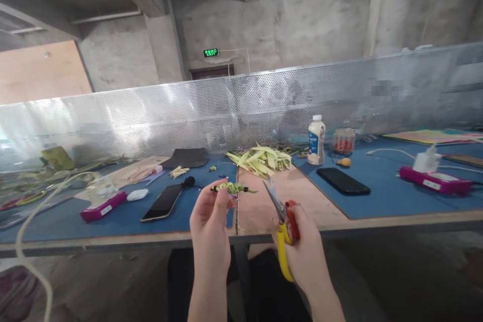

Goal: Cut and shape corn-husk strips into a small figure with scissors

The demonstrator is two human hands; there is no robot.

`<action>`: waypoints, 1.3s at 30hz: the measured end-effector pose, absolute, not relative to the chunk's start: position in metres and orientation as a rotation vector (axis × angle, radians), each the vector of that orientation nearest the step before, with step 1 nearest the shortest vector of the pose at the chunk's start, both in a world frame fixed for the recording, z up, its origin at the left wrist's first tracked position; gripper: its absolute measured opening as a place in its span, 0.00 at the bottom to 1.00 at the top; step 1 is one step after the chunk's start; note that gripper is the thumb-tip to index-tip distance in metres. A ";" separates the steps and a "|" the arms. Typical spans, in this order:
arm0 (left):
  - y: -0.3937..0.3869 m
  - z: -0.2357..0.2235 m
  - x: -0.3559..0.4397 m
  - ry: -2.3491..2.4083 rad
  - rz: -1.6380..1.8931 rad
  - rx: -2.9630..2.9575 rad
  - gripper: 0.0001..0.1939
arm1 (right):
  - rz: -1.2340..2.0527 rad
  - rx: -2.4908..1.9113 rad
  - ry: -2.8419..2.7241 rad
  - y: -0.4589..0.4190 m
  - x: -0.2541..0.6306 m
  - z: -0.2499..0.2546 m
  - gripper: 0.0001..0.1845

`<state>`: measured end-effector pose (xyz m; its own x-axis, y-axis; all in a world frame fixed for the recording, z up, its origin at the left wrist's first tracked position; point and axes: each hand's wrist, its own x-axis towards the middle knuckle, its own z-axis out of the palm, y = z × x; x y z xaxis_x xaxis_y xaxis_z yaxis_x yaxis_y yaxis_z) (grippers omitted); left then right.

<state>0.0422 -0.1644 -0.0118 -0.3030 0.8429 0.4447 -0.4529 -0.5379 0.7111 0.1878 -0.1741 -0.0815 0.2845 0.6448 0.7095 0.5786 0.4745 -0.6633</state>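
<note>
My left hand (pixel 210 226) is raised over the table's front edge, its fingertips pinched on a small woven green leaf piece (pixel 233 188) that sticks out to the right. My right hand (pixel 304 246) is closed round the yellow and red handles of a pair of scissors (pixel 282 216). The scissor blades point up and left, a little apart from the leaf piece. A pile of green leaf strips (pixel 262 158) lies on the table behind both hands.
On the blue table mats (pixel 377 196) lie two black phones (pixel 162 202) (pixel 342 181), magenta boxes (pixel 102 206) (pixel 433 180), a white earbud case (pixel 137 194), a white bottle (pixel 316 140) and a small jar (pixel 343 141). A perforated metal screen (pixel 151 115) backs the table. A white cable (pixel 33 241) hangs left.
</note>
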 end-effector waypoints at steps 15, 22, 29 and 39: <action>-0.173 -0.007 0.044 0.530 2.003 1.076 0.11 | -0.143 -1.282 -1.457 -0.187 0.187 -0.068 0.10; -0.173 -0.008 0.043 0.547 1.979 1.091 0.11 | -0.176 -1.314 -1.452 -0.183 0.188 -0.071 0.09; -0.172 -0.008 0.043 0.548 1.983 1.071 0.11 | -0.211 -1.310 -1.449 -0.184 0.188 -0.072 0.09; -0.170 -0.012 0.049 0.527 1.946 1.005 0.12 | -0.250 -1.304 -1.431 -0.178 0.193 -0.080 0.11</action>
<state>0.0489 -0.1703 -0.0118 -0.3056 0.8407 0.4470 -0.5004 -0.5412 0.6758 0.1931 -0.1776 -0.0801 0.2403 0.5527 0.7980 0.7909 0.3651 -0.4911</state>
